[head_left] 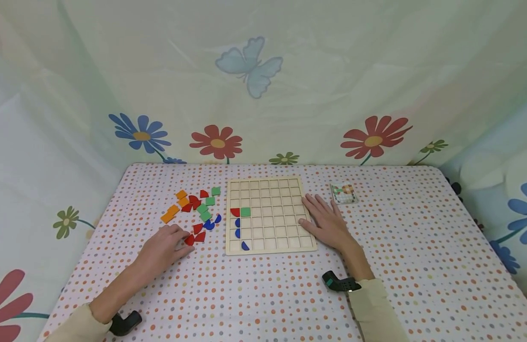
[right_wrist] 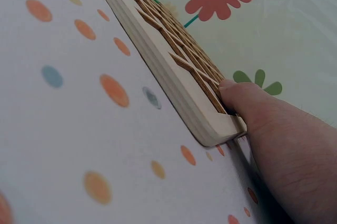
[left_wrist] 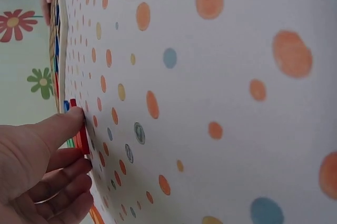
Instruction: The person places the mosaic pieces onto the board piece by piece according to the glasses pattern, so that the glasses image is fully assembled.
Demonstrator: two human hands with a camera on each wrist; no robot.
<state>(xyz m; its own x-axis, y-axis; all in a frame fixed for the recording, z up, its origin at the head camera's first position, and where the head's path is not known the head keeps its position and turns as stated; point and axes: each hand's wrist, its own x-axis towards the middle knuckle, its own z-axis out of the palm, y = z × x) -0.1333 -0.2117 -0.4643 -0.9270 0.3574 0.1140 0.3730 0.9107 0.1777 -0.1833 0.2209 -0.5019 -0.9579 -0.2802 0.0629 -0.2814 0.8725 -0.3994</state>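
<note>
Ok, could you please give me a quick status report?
Left hand touching red piece. Right hand at right edge of grid board. Grid board partly filled. No obstacle seen.

No legible text or numbers

A flat wooden board (head_left: 267,252) holds a red piece (head_left: 235,212), a green square (head_left: 245,212) and three blue half circles (head_left: 237,233) in little boxes (head_left: 287,219), with loose pieces (head_left: 205,216) lying left of it.
</note>
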